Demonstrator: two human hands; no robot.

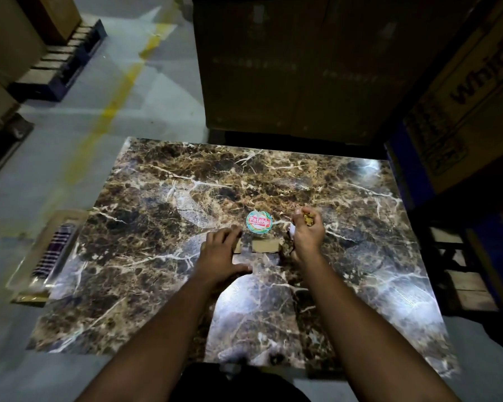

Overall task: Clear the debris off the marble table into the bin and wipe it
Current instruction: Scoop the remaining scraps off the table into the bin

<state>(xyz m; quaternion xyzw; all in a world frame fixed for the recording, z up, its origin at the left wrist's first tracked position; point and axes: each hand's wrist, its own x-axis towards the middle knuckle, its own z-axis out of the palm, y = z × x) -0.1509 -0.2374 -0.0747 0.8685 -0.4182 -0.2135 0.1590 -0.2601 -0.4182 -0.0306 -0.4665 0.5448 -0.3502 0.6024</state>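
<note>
A brown marble table (163, 204) fills the middle of the head view. Near its centre lies a round lid with a red label (259, 221). Just in front of the lid sits a small piece of cardboard (266, 245). My left hand (221, 253) lies flat on the marble with fingers spread, covering the left end of another cardboard scrap. To the right of the lid, my right hand (308, 232) is closed around yellow-brown crumpled debris (309, 218), with a bit of white paper showing at its lower edge.
A clear flat package with a striped item (51, 253) lies on the floor by the table's left edge. Large cardboard boxes (296, 68) stand behind the table and at the right (462, 111). Pallets (67, 56) sit at the far left.
</note>
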